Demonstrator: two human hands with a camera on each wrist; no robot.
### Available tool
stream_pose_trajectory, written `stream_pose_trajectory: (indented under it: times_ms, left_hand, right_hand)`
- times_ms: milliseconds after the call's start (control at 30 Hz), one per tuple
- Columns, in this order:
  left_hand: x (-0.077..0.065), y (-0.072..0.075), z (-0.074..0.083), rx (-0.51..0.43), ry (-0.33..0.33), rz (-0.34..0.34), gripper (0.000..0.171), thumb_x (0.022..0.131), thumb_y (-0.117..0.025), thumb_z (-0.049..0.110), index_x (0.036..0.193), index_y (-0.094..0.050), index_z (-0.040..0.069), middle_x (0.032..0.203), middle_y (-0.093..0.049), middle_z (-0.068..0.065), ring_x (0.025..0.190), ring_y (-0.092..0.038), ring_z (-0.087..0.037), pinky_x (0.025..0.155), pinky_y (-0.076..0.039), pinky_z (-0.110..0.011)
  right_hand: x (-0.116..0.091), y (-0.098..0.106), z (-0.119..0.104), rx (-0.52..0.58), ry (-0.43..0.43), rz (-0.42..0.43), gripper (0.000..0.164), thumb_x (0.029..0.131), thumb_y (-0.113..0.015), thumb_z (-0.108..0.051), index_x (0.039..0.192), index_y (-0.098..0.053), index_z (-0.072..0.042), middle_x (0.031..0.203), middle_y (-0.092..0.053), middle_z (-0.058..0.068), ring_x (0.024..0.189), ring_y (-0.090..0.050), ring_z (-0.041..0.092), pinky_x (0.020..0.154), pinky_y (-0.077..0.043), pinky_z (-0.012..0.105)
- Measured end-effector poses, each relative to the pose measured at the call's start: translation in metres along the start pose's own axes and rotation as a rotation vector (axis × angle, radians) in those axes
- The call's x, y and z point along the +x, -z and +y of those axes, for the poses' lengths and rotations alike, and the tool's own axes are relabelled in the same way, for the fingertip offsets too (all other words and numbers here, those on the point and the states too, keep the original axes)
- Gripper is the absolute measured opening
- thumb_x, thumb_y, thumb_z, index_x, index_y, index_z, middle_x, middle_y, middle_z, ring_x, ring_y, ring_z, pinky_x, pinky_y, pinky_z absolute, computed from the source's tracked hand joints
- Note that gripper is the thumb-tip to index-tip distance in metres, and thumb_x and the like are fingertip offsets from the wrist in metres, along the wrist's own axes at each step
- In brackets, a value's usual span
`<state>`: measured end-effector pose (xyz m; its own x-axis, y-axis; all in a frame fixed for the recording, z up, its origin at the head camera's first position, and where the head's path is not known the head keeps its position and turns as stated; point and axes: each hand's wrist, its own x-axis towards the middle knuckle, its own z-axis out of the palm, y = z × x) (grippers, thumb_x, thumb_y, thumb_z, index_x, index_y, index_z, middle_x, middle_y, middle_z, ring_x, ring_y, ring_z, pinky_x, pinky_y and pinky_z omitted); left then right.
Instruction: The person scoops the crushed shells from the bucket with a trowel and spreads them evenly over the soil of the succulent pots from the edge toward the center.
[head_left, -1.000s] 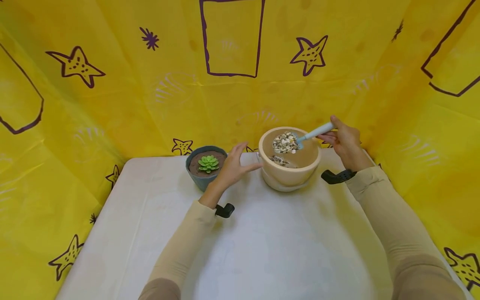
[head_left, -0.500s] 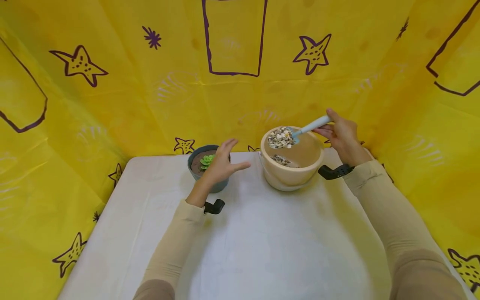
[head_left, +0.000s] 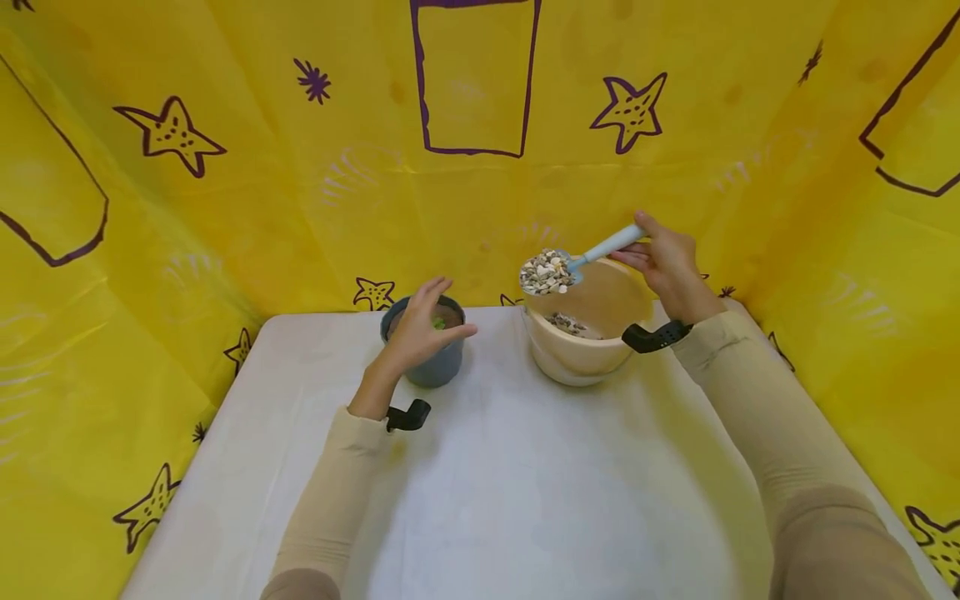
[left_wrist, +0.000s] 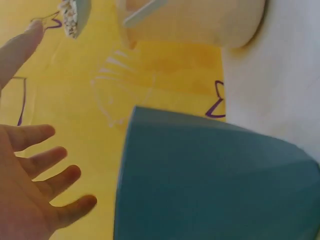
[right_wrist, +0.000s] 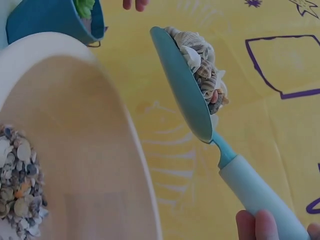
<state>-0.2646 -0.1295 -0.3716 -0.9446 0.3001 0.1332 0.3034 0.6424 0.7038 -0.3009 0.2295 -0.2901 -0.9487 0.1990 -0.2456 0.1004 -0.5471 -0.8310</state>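
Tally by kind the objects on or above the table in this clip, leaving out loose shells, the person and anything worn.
Containers: 2, blue pot and cream bucket
Scoops: 1, the loaded scoop
Plants: 1, the green succulent
Total: 4

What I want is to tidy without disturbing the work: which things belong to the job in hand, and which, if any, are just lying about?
Likely part of the job:
blue scoop, heaped with shells, in the right grip
beige pot holding more shells
blue pot with a green plant, near the left grip

Only surroundings:
yellow backdrop with drawings
white table covering
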Motion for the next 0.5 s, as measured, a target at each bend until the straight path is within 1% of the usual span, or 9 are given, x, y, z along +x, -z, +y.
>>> stream_pose_trajectory:
  times_ms: [167, 300, 400, 500]
  left_hand:
    - [-0.005, 0.009, -0.011, 0.007, -0.003, 0.027, 0.096, 0.08, -0.077, 0.046, 0.155, -0.027, 0.013, 0.162, -0.018, -0.012, 0.149, -0.016, -0.037, 0.113, -0.025, -0.066]
    - [-0.01, 0.015, -0.021, 0.0, 0.006, 0.055, 0.098, 0.079, -0.077, 0.048, 0.155, -0.027, 0.011, 0.162, -0.015, -0.014, 0.149, -0.016, -0.038, 0.113, -0.026, -0.065]
    - [-0.013, 0.02, -0.029, -0.007, 0.025, 0.077, 0.098, 0.08, -0.077, 0.047, 0.155, -0.026, 0.009, 0.162, -0.014, -0.016, 0.149, -0.015, -0.041, 0.114, -0.025, -0.065]
    - [-0.017, 0.025, -0.035, -0.018, 0.048, 0.097, 0.098, 0.081, -0.077, 0.045, 0.154, -0.025, 0.007, 0.163, -0.013, -0.016, 0.149, -0.014, -0.041, 0.114, -0.024, -0.065]
  right_hand:
    - [0.001, -0.009, 0.003, -0.005, -0.008, -0.003, 0.025, 0.089, -0.069, -0.019, 0.101, -0.055, -0.002, 0.072, -0.067, 0.015, 0.065, -0.072, 0.027, 0.066, -0.06, 0.039]
    - [0.004, -0.015, 0.009, 0.0, -0.042, -0.014, 0.025, 0.09, -0.068, -0.02, 0.101, -0.054, -0.004, 0.08, -0.064, 0.015, 0.068, -0.072, 0.028, 0.07, -0.06, 0.04]
    - [0.006, -0.019, 0.015, 0.022, -0.075, -0.031, 0.024, 0.092, -0.066, -0.021, 0.102, -0.052, -0.004, 0.084, -0.062, 0.017, 0.07, -0.071, 0.028, 0.071, -0.06, 0.04]
    - [0.008, -0.024, 0.021, 0.029, -0.098, -0.044, 0.024, 0.092, -0.064, -0.021, 0.104, -0.053, -0.004, 0.084, -0.062, 0.018, 0.069, -0.071, 0.028, 0.071, -0.061, 0.039]
